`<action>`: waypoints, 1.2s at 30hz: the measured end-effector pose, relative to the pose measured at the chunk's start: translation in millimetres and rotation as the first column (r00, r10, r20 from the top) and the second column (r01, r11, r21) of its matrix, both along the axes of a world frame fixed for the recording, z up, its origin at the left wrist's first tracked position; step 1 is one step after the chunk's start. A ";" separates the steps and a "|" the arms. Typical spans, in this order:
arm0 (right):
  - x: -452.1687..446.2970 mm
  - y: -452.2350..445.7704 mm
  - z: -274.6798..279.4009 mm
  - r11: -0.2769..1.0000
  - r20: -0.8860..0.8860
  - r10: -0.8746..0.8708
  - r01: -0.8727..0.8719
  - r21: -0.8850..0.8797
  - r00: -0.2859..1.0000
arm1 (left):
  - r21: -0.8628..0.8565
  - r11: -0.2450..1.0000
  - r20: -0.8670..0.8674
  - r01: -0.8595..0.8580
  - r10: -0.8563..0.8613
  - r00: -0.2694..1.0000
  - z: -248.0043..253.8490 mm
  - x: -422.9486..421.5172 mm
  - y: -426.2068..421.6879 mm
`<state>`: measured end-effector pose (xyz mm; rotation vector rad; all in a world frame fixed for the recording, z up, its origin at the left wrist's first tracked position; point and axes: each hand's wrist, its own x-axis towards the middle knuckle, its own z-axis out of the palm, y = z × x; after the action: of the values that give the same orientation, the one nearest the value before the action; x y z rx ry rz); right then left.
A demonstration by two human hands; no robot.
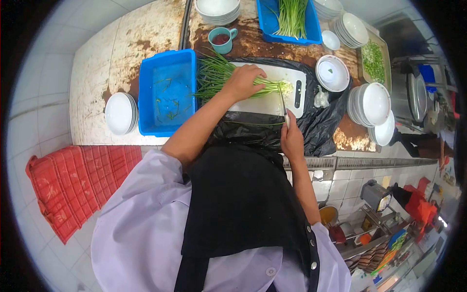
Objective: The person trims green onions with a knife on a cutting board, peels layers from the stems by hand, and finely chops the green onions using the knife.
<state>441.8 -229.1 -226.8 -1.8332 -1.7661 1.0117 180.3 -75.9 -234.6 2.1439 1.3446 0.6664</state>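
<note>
My left hand (243,83) is closed over a bunch of green onions (216,73) lying across a white cutting board (253,105). The leafy ends spread to the left, over the rim of a blue bin (168,97). My right hand (292,136) grips the pale handle of a knife (283,103), whose blade stands at the cut ends of the bunch. Chopped pieces (288,88) lie just right of the blade, beside the board's dark handle slot. Black plastic (318,121) is spread under the board.
A teal cup (222,41) and a second blue bin (292,36) with green onions stand behind the board. Stacked bowls (369,104) and a tray of chopped greens (373,61) are at right, stacked plates (120,114) at left. A red crate (82,180) stands below.
</note>
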 end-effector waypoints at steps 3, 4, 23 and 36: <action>2.3 9.1 -3.4 0.999 0.001 0.035 -0.035 0.007 0.999 | -0.087 0.996 -0.096 -0.001 -0.007 0.995 -2.0 4.8 4.3; 3.2 10.6 -4.9 0.999 0.003 0.040 -0.040 -0.012 0.999 | -0.087 0.996 -0.103 0.002 -0.011 0.995 -6.2 5.5 4.5; -43.2 0.2 -7.2 0.990 0.158 -0.022 0.044 -0.134 0.987 | 0.283 0.959 0.142 -0.005 -0.037 0.989 -71.1 38.2 -14.8; -67.8 14.0 -7.2 0.980 0.368 0.013 0.061 -0.189 0.930 | 0.300 0.954 0.130 0.000 -0.041 0.991 -80.6 38.9 -10.9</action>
<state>373.9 -215.1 -234.0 -2.2888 -1.8988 0.9051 219.2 -86.8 -315.2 2.2930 1.2093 1.0456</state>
